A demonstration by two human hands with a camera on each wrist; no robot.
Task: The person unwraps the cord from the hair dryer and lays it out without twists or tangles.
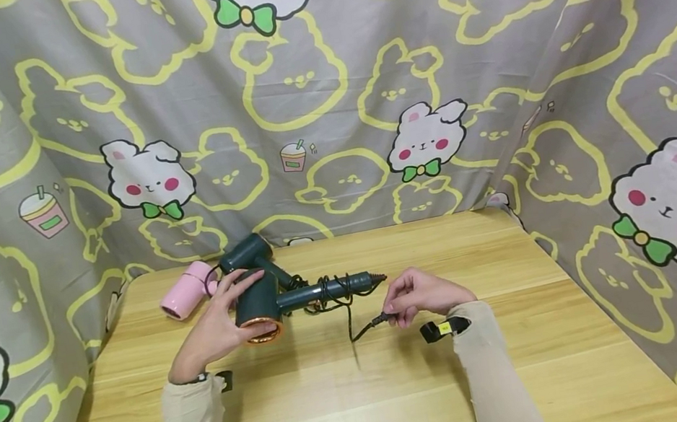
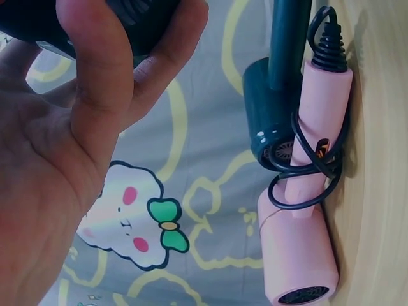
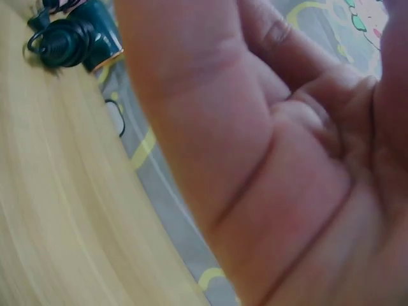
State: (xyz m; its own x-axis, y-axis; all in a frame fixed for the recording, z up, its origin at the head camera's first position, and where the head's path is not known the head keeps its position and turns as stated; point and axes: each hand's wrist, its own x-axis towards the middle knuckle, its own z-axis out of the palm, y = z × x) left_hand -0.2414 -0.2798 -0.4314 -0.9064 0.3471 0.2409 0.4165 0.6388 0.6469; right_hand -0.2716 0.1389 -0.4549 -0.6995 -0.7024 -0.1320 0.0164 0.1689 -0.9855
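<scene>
My left hand (image 1: 222,323) grips the barrel of a dark green hair dryer (image 1: 257,299), thumb near its copper-coloured rim and fingers over the top. The dryer's handle (image 1: 305,296) points right, with black cord (image 1: 330,289) wound loosely around it. A length of that cord hangs down and runs to the plug end (image 1: 381,319), which my right hand (image 1: 419,294) pinches between thumb and fingers. In the left wrist view, the thumb and fingers curl round the dark dryer at the top edge. My palm fills much of the right wrist view, hiding the plug.
Behind the left hand lie a pink hair dryer (image 1: 186,290), its cord wrapped round its handle, and a second dark green hair dryer (image 1: 244,253). They rest near the back left of the wooden table (image 1: 355,412). A patterned grey curtain (image 1: 334,95) encloses the back and sides.
</scene>
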